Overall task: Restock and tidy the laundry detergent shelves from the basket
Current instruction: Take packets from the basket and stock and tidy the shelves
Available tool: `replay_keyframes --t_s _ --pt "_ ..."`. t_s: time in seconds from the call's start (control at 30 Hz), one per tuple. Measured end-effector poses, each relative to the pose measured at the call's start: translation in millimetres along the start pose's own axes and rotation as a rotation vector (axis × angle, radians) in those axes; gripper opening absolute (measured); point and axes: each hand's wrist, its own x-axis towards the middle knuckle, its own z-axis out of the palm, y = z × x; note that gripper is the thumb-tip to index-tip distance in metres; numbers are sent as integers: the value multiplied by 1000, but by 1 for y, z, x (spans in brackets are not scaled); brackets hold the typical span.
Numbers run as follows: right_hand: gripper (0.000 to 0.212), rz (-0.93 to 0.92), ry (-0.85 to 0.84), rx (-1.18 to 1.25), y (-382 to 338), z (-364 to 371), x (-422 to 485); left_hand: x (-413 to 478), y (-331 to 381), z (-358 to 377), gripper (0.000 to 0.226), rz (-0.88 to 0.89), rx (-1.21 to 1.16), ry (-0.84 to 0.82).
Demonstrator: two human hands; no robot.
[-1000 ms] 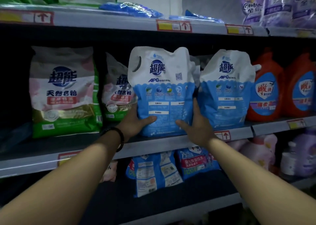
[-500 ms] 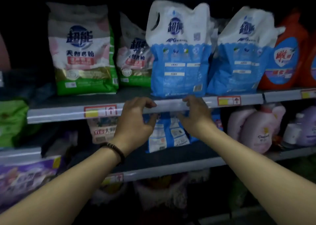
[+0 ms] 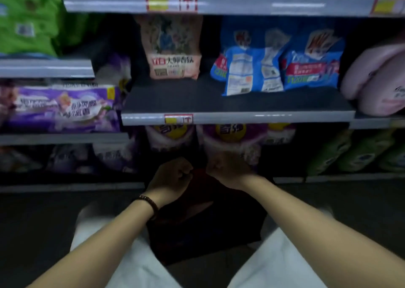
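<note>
Both hands hang low in front of the bottom shelves, curled into loose fists. The left hand [image 3: 169, 178], with a dark bracelet [image 3: 149, 202] on its wrist, sits just beside the right hand [image 3: 228, 169], knuckles near each other. Whether either one pinches anything is hard to tell through the blur and the dim light; no pack shows in them.

Directly below the hands, toward 6 o'clock, lies a dark boxy shape [image 3: 203, 226] between the person's pale trouser legs. It may be the basket, but its contents cannot be made out.

Outward at 12 o'clock, the middle shelf [image 3: 219, 103] carries a pink pack [image 3: 175, 62] standing alone, with bare board around it, and at 1 o'clock two blue bags [image 3: 278, 68] leaning against each other. Pink bottles [image 3: 377, 79] crowd the 2 o'clock edge. At 9 o'clock a purple pack [image 3: 59, 110] lies flat.

As a judgement, the job is partway: that middle shelf has open room and the blue bags look untidy, so more stock probably has to come up from below.
</note>
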Motion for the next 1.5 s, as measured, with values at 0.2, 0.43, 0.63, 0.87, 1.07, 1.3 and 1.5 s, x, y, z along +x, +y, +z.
replay_keyframes --t_s 0.2,0.43,0.63,0.87,1.07,1.3,1.5 --pt "33 249 -95 142 78 132 -19 -55 -80 51 21 -258 43 -238" --pt "84 181 -32 -102 135 193 -21 -51 -96 66 25 -249 30 -369" --pt "39 160 -81 -164 123 198 -6 -54 -98 71 18 -255 44 -442" --pt "29 129 -66 -195 132 205 -9 -63 -103 74 22 -320 129 -568" --pt "32 14 -90 -165 103 189 -16 -68 -94 76 28 -310 255 -685" --pt "20 18 93 -40 58 112 -17 -77 -82 72 28 -367 309 -772" --pt "17 -53 313 173 24 31 -40 -80 -67 59 77 -491 153 -710"
